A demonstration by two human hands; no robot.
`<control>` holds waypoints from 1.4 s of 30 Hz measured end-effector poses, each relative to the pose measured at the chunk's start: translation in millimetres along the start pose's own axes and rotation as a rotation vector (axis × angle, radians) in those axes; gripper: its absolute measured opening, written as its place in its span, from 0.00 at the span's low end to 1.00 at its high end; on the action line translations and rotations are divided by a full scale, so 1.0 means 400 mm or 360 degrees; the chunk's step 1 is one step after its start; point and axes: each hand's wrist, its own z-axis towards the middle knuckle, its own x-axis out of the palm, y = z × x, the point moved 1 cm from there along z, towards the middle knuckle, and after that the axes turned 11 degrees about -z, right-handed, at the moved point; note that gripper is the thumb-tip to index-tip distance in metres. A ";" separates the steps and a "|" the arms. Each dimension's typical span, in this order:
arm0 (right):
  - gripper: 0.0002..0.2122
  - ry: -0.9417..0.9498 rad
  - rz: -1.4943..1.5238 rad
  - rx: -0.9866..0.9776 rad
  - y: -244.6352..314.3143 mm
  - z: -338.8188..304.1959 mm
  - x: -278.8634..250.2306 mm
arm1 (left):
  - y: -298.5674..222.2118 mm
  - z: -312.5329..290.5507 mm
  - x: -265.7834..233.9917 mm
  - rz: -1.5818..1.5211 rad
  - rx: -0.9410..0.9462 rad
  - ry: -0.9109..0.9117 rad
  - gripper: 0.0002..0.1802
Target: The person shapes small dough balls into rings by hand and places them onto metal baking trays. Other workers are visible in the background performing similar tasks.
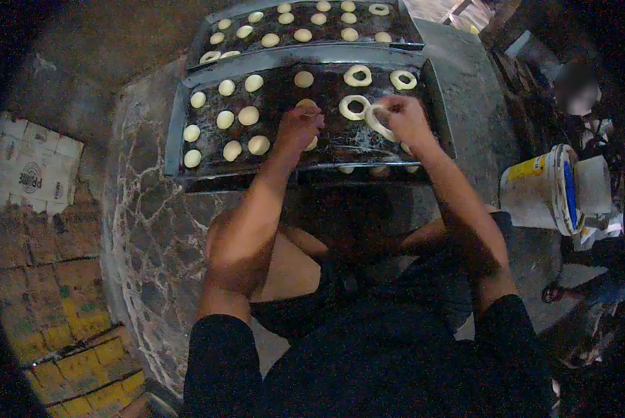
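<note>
A dark metal baking tray (298,61) lies in front of me with pale dough balls and dough rings on it. My right hand (404,117) is closed on a dough ring (380,127), which hangs tilted over the tray's right half. Close by lie other dough rings (346,111), flat on the tray. My left hand (300,127) is over the tray's middle, its fingers bunched against a partly covered dough ball (305,104). Whether it grips that ball is hidden. Several dough balls (248,115) sit in loose rows on the left.
Beyond stands a second tray (319,50) of dough balls and a few rings. More dough shows below the near tray's front edge. On the right, a white bucket (533,182) lies on its side, and a person (591,285) is partly visible. Flattened cardboard (34,167) lies at left.
</note>
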 end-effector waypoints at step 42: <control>0.22 0.0252 0.0885 -0.0005 0.223 -0.345 -0.193 | -0.212 -0.279 0.192 0.0091 0.1112 0.0059 0.36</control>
